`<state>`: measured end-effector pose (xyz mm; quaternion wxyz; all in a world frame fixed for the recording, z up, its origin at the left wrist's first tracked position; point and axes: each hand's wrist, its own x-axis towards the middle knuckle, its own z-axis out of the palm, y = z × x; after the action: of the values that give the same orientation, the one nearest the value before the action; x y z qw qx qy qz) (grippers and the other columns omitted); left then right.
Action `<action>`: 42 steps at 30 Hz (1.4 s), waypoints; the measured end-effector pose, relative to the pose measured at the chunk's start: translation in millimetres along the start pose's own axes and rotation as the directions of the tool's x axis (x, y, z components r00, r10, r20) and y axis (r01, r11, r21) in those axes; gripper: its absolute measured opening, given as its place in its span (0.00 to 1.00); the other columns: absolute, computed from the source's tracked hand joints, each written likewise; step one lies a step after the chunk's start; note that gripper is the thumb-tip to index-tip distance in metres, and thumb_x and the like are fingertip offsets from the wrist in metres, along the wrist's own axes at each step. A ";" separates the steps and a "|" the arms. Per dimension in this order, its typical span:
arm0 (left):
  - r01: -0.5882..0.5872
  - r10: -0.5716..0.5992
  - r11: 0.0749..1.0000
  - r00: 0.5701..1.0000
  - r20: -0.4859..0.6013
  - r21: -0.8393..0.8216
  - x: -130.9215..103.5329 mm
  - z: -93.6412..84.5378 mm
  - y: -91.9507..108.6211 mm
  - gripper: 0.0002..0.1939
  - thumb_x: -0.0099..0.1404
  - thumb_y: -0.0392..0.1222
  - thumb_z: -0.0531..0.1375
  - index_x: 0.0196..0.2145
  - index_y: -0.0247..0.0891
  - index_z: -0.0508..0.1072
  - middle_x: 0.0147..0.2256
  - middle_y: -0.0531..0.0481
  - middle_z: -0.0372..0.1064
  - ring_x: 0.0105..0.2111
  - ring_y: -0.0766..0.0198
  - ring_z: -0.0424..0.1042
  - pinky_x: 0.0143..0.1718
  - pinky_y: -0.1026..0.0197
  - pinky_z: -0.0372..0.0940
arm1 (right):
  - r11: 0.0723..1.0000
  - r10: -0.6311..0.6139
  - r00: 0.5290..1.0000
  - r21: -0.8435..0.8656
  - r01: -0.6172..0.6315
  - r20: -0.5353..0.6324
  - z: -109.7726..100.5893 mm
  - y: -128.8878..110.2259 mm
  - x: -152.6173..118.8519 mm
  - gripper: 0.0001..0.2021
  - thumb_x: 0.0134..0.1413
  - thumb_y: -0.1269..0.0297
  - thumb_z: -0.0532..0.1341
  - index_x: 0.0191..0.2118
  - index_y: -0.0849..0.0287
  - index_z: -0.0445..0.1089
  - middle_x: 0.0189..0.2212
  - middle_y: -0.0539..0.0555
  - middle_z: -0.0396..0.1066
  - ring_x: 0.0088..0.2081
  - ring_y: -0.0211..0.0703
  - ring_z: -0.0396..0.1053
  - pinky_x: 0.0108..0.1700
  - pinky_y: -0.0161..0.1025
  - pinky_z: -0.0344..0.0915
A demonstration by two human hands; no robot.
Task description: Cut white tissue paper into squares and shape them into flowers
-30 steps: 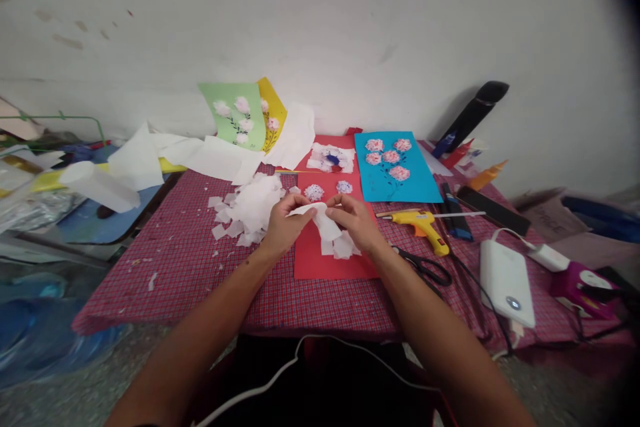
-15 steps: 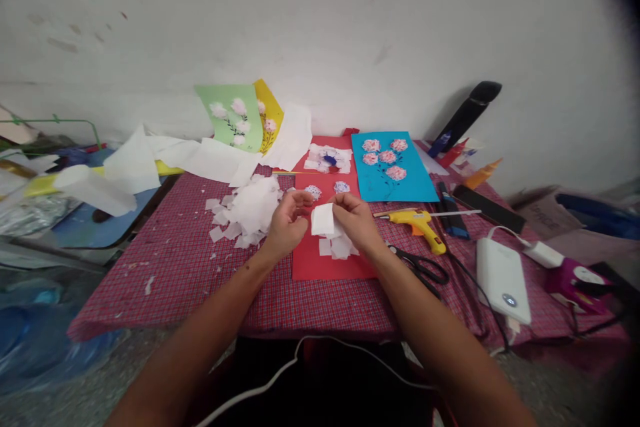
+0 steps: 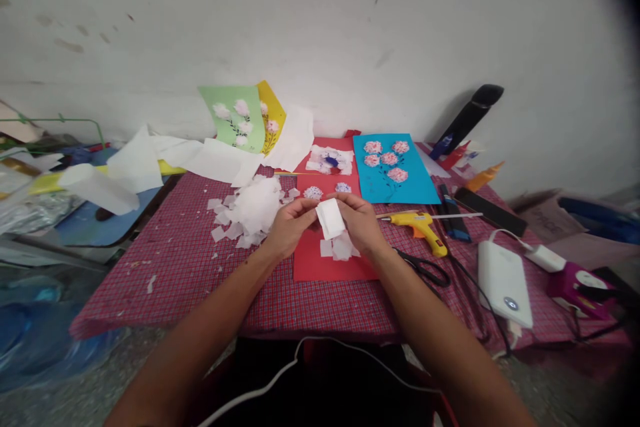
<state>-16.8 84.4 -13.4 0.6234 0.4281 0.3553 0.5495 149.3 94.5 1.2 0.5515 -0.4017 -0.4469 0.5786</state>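
Note:
A small stack of white tissue-paper squares (image 3: 330,219) is held up over a red sheet of card (image 3: 320,268). My right hand (image 3: 361,223) grips the stack along its right side. From the left, my left hand (image 3: 291,228) pinches its upper left edge between thumb and finger. Under the stack, several loose tissue squares (image 3: 341,250) lie on the red card. Two speckled paper flowers (image 3: 313,193) show just beyond my fingers. To the left is a heap of white tissue squares (image 3: 255,207).
Right of the card are a yellow glue gun (image 3: 417,223), black-handled scissors (image 3: 433,272) and a white power bank (image 3: 504,283) with cables. A blue flower picture (image 3: 420,183) lies behind them. Green card (image 3: 233,113) leans on the wall; a paper roll (image 3: 97,188) lies left.
My left hand has closed in from beside the stack and now pinches its left edge. The stack has tilted and shifted slightly right, still in my right hand.

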 end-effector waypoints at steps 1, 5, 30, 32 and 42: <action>-0.006 0.006 1.000 1.000 -0.008 0.003 0.1 0.0 -0.1 0.17 0.56 0.47 0.72 0.40 0.36 0.78 0.33 0.50 0.76 0.29 0.65 0.73 0.34 0.60 0.69 | 1.000 -0.001 1.000 -0.008 0.001 0.003 0.0 -0.1 0.0 0.13 0.48 0.55 0.70 0.38 0.56 0.79 0.33 0.51 0.79 0.29 0.38 0.70 0.31 0.35 0.65; -0.003 0.003 1.000 1.000 -0.027 -0.006 0.3 1.6 2.0 0.17 0.55 0.46 0.72 0.40 0.36 0.76 0.32 0.51 0.76 0.29 0.66 0.73 0.33 0.61 0.69 | 0.997 0.011 1.000 -0.077 -0.010 0.016 -0.5 -1.2 -0.7 0.16 0.49 0.55 0.69 0.43 0.57 0.80 0.36 0.52 0.80 0.31 0.39 0.71 0.33 0.35 0.65; -0.129 0.140 0.983 0.987 -0.082 0.128 1.4 0.5 2.2 0.18 0.57 0.47 0.70 0.44 0.41 0.73 0.32 0.54 0.76 0.29 0.67 0.73 0.31 0.65 0.66 | 0.907 -0.164 0.978 -0.370 0.200 0.125 -2.9 0.1 -3.8 0.12 0.57 0.57 0.62 0.42 0.54 0.81 0.37 0.52 0.80 0.37 0.45 0.75 0.40 0.40 0.69; -0.128 0.134 0.979 0.991 -0.028 0.160 0.6 0.6 1.1 0.20 0.59 0.48 0.69 0.47 0.42 0.74 0.36 0.51 0.77 0.32 0.65 0.75 0.32 0.64 0.67 | 0.911 -0.153 0.981 -0.368 0.186 0.117 -2.2 0.8 -3.6 0.12 0.57 0.56 0.63 0.41 0.54 0.81 0.35 0.51 0.80 0.36 0.44 0.74 0.38 0.39 0.68; -0.146 0.174 0.974 0.972 -0.158 0.172 2.1 -4.8 -2.6 0.14 0.58 0.48 0.69 0.40 0.40 0.81 0.36 0.48 0.79 0.35 0.61 0.76 0.35 0.60 0.70 | 0.903 -0.075 0.978 -0.403 0.149 0.194 -2.6 2.7 -3.6 0.13 0.59 0.55 0.61 0.41 0.56 0.79 0.28 0.49 0.75 0.27 0.40 0.69 0.31 0.36 0.64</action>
<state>-19.9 87.1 -17.5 0.5075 0.4547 0.4149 0.6029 151.3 91.1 -2.2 0.4449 -0.4314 -0.6284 0.4702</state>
